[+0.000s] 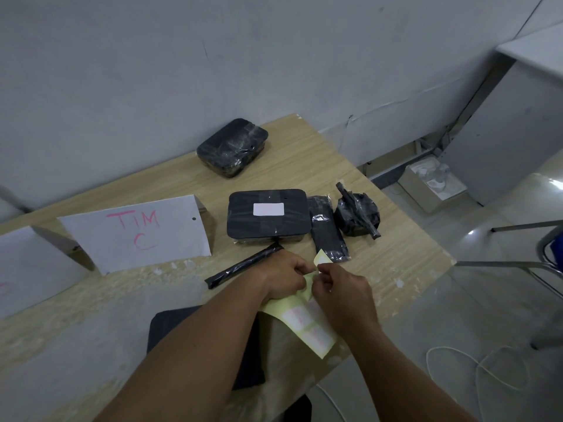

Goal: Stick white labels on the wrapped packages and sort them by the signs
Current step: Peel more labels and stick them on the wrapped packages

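Observation:
My left hand [285, 277] and my right hand [342, 295] meet over the table and pinch a yellow backing sheet of white labels [307, 327], its top end curled up between my fingertips. Behind them lies a flat black wrapped box [268, 228] with a white label [268, 209] stuck on top. A thin black wrapped stick [240, 266] lies beside my left wrist. A long flat black package [327, 229] and a lumpy black package [358, 216] sit to the right. Another black wrapped box [233, 146] rests by the wall.
A white folded sign reading "TIM C" [137, 231] stands at the left, with a second white sign [27, 269] further left. A dark flat item [210, 345] lies under my left forearm. The table edge [426, 236] drops off at right; cables [475, 370] lie on the floor.

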Tool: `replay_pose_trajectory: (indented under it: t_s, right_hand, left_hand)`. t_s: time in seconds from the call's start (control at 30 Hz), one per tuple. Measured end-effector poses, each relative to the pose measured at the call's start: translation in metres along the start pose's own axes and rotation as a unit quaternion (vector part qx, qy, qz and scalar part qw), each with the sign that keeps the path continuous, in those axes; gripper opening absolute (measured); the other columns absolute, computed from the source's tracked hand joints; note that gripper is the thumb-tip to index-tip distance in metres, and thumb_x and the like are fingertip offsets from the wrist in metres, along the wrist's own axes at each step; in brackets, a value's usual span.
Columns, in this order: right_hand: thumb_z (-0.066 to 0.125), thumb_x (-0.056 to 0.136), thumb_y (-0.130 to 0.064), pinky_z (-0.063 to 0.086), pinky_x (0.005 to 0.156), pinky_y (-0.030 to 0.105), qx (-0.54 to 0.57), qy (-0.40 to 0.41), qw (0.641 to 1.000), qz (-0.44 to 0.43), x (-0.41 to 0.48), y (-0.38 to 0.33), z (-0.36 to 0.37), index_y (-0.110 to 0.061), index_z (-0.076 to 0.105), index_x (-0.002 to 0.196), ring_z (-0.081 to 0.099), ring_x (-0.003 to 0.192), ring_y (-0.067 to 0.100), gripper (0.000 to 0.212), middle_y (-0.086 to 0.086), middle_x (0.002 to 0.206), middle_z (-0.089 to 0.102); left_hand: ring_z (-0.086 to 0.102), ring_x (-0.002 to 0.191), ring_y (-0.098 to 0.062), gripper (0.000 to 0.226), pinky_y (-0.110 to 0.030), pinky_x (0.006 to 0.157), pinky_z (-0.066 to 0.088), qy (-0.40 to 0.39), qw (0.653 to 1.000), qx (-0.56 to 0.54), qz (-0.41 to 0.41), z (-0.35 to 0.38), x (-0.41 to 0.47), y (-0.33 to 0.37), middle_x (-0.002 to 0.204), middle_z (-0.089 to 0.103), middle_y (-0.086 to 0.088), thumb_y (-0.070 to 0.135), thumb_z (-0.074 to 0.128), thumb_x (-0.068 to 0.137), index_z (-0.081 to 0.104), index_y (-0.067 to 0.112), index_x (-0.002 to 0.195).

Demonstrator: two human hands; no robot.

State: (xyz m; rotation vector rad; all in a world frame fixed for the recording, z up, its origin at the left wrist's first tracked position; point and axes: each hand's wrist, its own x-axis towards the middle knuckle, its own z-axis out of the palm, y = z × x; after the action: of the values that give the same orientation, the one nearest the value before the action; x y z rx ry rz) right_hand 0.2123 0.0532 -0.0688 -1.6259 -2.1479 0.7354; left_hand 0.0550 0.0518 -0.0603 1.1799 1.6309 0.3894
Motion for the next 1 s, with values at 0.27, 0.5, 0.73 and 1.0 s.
replay_pose_trajectory:
  t_s: [0.27, 0.5, 0.73, 1.0]
  right_hand:
    - [0.060, 0.088, -0.026, 0.049, 0.072, 0.032, -0.035, 0.004, 0.999, -0.031, 0.002, -0.001, 0.001, -0.018, 0.067, 0.112, 0.066, 0.083, 0.023, 0.026, -0.001, 0.090, 0.074]
    - [0.053, 0.088, -0.021, 0.042, 0.067, 0.034, -0.056, -0.006, 0.998, -0.041, 0.002, -0.003, 0.003, -0.018, 0.054, 0.117, 0.064, 0.080, 0.026, 0.029, -0.001, 0.087, 0.071]
    - [0.063, 0.086, -0.024, 0.048, 0.074, 0.032, 0.001, 0.016, 1.000, -0.025, -0.002, -0.001, 0.001, -0.018, 0.060, 0.115, 0.067, 0.087, 0.022, 0.030, 0.000, 0.090, 0.072]
    - [0.069, 0.085, -0.042, 0.050, 0.076, 0.024, 0.031, 0.018, 0.999, 0.003, -0.001, 0.005, 0.001, -0.020, 0.069, 0.106, 0.066, 0.087, 0.009, 0.031, -0.005, 0.095, 0.073]
  left_hand:
    - [0.064, 0.099, -0.007, 0.045, -0.022, 0.088, 0.052, 0.002, 1.000, -0.013, 0.007, -0.003, -0.001, -0.005, 0.113, 0.068, 0.003, 0.000, 0.061, 0.081, 0.070, 0.020, 0.120]
    - [0.061, 0.087, 0.000, 0.044, -0.016, 0.078, 0.046, -0.004, 1.000, -0.002, 0.008, -0.002, -0.001, -0.006, 0.103, 0.067, 0.010, 0.005, 0.062, 0.078, 0.072, 0.024, 0.117]
    - [0.060, 0.098, 0.006, 0.041, -0.011, 0.071, 0.045, -0.003, 0.999, -0.034, 0.012, -0.003, -0.006, -0.005, 0.115, 0.070, 0.004, 0.007, 0.061, 0.081, 0.072, 0.020, 0.119]
    - [0.067, 0.082, -0.016, 0.025, -0.029, 0.075, 0.056, -0.015, 0.983, -0.179, -0.021, 0.000, -0.014, -0.002, 0.097, 0.073, -0.009, 0.001, 0.062, 0.087, 0.074, 0.008, 0.108]
